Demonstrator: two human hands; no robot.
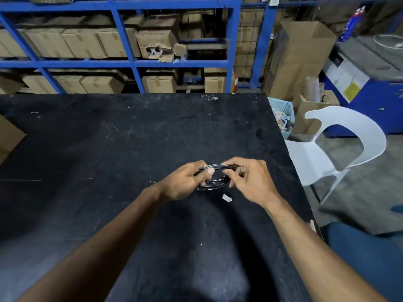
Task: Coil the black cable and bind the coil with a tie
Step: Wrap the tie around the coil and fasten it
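- A black tabletop, scuffed and flecked with pale scratches, is filling most of the view; its right edge is running diagonally toward the near right corner.
- Blue metal shelving is standing beyond the far edge, loaded with rows of brown cardboard boxes, one of them torn open at the front.
- A white plastic chair is sitting just off the right edge, with a tall open carton and a lined waste bin behind it on the grey floor.
- The black cable is being held just above the tabletop, toward the right edge and nearer the front than the far edge; it is lying in several glossy loops gathered into a flattened oval coil that catches the light.
- The left hand is gripping the coil's left side, thumb pressing on top and fingers curling underneath.
- The right hand is pinching the coil's right side, thumb and forefinger closing narrowly on the strands while the other fingers are bending loosely.
- A small white piece is lying on the tabletop just in front of the coil; I cannot tell what it is.
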